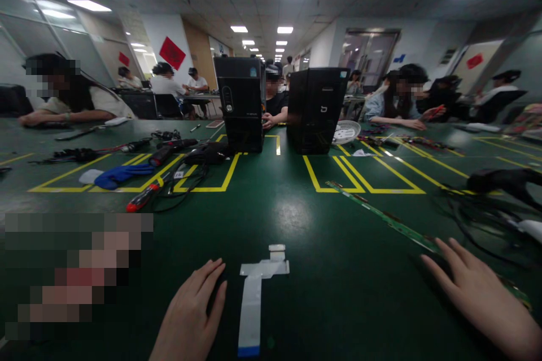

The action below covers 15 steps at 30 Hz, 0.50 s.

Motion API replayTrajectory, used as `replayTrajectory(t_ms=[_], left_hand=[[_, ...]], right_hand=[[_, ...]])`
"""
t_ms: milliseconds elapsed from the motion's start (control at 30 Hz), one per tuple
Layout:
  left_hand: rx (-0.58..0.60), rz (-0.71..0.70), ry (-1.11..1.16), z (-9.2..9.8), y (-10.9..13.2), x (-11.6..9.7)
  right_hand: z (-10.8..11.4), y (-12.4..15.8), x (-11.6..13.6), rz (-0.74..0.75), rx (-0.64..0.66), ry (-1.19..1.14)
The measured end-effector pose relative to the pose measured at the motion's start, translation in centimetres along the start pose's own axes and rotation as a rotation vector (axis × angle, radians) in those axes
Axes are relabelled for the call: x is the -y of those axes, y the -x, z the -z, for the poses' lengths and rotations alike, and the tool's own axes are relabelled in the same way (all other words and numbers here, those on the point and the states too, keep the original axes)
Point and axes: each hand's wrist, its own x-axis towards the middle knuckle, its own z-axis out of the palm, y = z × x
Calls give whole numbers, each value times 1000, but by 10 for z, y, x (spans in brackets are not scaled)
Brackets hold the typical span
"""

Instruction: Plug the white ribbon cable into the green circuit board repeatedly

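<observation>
My left hand [192,313] lies flat on the green table [296,208], fingers stretched out, holding nothing. Just to its right lies a white flat ribbon cable [253,299] with a blue tip, T-shaped at its far end. My right hand [478,293] rests open on the table at the lower right, its fingers over the near end of a long thin green circuit strip [381,217] that runs diagonally away to the left.
Two black computer towers [241,102] [317,110] stand mid-table behind yellow tape boxes [359,177]. Screwdrivers [144,196], a blue glove [121,175] and black cables [186,177] lie at left. Black cables [486,203] are heaped at right. A white basket [346,131] sits behind. Several people sit around.
</observation>
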Motion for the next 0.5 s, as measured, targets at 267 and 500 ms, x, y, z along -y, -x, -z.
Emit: replayTrajectory(t_ms=[267,500], left_hand=[[9,14,-12,1,-1,0],[0,22,15,4,-1,-5]], right_hand=[[-22,17,-31,2,30,220],[-16,10,-39,92,47,173]])
